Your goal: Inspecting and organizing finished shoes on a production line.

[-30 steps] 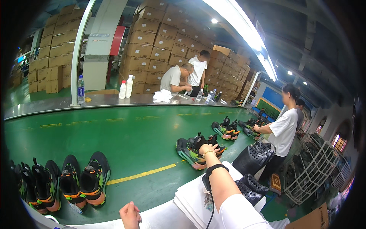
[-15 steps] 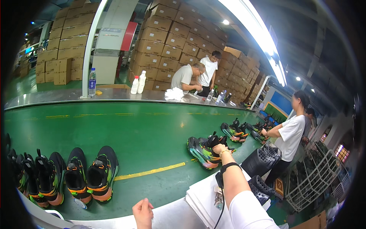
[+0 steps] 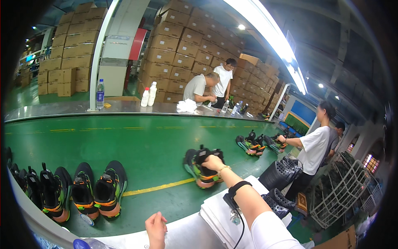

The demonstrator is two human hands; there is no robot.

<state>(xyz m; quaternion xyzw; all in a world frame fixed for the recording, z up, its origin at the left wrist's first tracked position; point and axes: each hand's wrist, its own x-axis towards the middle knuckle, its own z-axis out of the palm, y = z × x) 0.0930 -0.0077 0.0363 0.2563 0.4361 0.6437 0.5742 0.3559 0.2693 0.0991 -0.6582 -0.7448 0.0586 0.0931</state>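
My right hand is closed on the upper part of a pair of black sneakers with green and orange trim, slightly blurred over the green surface. Near the lower edge, my left hand is held beside the metal table edge, its fingers loosely bent and a little apart, with nothing visible in them. To the left, a similar pair of sneakers rests with heels toward me, beside several more in a row. Farther right along the green surface sits another pair.
White sheets are stacked under my right forearm. Black perforated clogs stand at the right. A co-worker in white reaches toward shoes farther along. Bottles line the far ledge, with two people behind it. A blue-capped bottle is at the lower edge.
My right hand has moved left and nearer, bringing the pair of sneakers with it along the green surface. My left hand has barely moved. The blue-capped bottle has come into view.
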